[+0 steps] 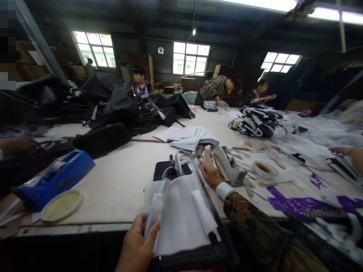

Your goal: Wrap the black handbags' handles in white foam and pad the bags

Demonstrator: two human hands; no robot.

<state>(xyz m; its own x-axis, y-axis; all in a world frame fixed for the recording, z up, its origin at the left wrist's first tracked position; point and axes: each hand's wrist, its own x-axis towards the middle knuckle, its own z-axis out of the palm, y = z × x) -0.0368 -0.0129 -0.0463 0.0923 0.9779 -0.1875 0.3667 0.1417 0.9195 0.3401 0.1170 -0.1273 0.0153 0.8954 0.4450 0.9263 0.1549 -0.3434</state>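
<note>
A black bag (195,254) lies at the table's front edge, its face covered by a white foam sheet (181,219). My left hand (138,241) is closed on a foam-wrapped strap (155,206) at the sheet's left side. Another roll of white foam (204,211) lies along the right side. Clear wrap covers the bag's handles (177,164). Beyond the bag, my right hand (212,175) has its fingers curled in at a heap of cardboard strips (208,155), beside a grey tape dispenser (231,168). What its fingertips pinch is hidden.
A blue tape dispenser (56,177) and a round pale-yellow lid (62,205) are at left. Black bags (113,102) pile behind them. White sheets (193,136), a tape roll (265,169) and purple tape (295,202) lie about. Co-workers stand across the table; others' arms enter at both sides.
</note>
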